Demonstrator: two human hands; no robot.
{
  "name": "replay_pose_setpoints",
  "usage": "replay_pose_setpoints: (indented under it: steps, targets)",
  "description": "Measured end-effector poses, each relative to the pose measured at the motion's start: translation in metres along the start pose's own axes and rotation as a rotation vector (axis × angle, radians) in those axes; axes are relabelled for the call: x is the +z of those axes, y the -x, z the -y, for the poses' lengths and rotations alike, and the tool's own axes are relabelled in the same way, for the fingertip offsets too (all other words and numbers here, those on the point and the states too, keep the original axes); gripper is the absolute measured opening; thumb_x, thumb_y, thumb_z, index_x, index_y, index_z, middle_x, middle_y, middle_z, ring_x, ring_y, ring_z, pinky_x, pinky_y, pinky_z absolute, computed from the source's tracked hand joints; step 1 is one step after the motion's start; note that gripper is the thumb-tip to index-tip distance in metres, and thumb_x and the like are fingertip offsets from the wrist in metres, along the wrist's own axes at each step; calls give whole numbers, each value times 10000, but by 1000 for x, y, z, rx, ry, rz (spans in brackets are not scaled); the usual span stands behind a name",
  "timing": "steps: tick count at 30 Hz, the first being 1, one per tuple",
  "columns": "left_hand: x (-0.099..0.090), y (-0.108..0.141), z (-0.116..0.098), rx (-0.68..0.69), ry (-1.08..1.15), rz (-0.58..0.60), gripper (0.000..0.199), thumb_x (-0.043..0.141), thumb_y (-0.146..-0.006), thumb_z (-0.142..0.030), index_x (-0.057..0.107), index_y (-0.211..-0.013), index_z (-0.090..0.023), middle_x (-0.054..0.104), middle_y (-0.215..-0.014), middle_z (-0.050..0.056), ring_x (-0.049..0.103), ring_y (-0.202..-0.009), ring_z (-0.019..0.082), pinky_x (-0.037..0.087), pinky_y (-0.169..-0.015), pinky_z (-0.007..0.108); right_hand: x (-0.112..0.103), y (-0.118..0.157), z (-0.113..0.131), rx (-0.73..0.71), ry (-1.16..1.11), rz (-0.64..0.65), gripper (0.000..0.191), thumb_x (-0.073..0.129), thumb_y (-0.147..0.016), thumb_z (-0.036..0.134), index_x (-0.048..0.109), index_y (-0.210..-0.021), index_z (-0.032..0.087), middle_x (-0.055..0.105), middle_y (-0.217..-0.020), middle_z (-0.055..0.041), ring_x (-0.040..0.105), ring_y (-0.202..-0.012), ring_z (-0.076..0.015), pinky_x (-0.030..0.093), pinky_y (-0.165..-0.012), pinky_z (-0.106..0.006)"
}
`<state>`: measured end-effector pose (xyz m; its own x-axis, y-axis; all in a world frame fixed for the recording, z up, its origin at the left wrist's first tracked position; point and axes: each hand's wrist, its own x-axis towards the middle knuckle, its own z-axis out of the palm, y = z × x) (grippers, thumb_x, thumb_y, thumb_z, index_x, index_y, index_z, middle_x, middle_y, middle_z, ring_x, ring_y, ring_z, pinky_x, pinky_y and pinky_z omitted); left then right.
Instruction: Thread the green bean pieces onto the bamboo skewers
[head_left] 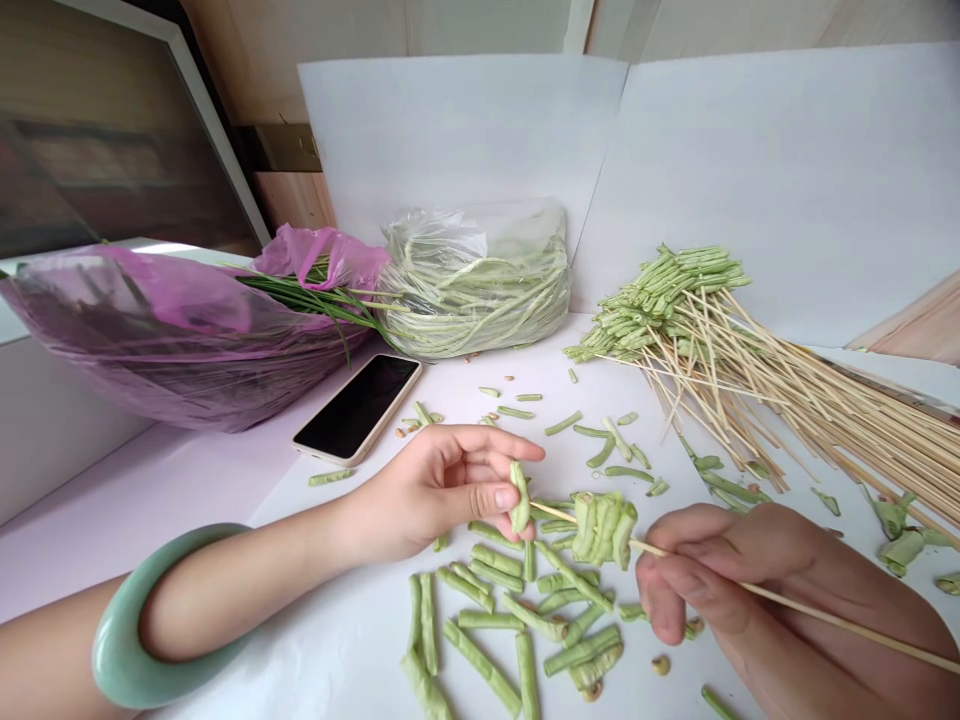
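Between thumb and fingers, my left hand (pixel 457 485) pinches a short green bean piece (pixel 519 497) at the pointed end of a wooden skewer (pixel 832 622). Several bean pieces (pixel 604 528) are packed side by side on that skewer, a little behind its tip. My right hand (pixel 757 580) grips the skewer just behind them, and its long end runs out to the lower right. Loose cut bean pieces (pixel 487 665) lie on the white surface beneath and in front of both hands.
A phone (pixel 358 408) lies behind my left forearm. Farther back are a purple bag (pixel 172 335) and a clear bag of long beans (pixel 480 285). Filled skewers (pixel 787 385) are piled at the right. White panels (pixel 465 130) stand at the back.
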<state>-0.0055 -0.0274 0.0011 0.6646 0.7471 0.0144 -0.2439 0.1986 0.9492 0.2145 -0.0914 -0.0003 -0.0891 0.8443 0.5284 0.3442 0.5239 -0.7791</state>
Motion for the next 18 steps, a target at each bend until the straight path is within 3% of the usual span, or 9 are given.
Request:
replay_pose_setpoints:
  steps: [5, 9, 18]
  targets:
    - [-1, -2, 2, -1, 62, -15, 129, 687, -736, -126, 616, -837, -86, 673, -698, 42, 656, -660, 123, 529, -646, 227, 0, 0, -3, -32, 24, -16, 152, 526, -824, 149, 503, -706, 242, 598, -603, 53, 614, -518, -121, 518, -464, -194]
    - [1, -1, 1, -1, 65, -11, 117, 677, -744, -118, 617, -836, -77, 674, -690, 47, 654, -658, 116, 529, -642, 215, 0, 2, -4, 17, 9, -39, 158, 506, -837, 157, 500, -707, 246, 596, -603, 57, 617, -524, -119, 519, -476, -198]
    - [1, -2, 0, 15, 39, -36, 113, 666, -748, -103, 639, -857, -88, 696, -690, 44, 681, -663, 140, 549, -654, 237, -1, -1, -1, -27, 36, -10, 163, 554, -814, 173, 512, -671, 241, 600, -590, 57, 615, -488, -118, 521, -450, -195]
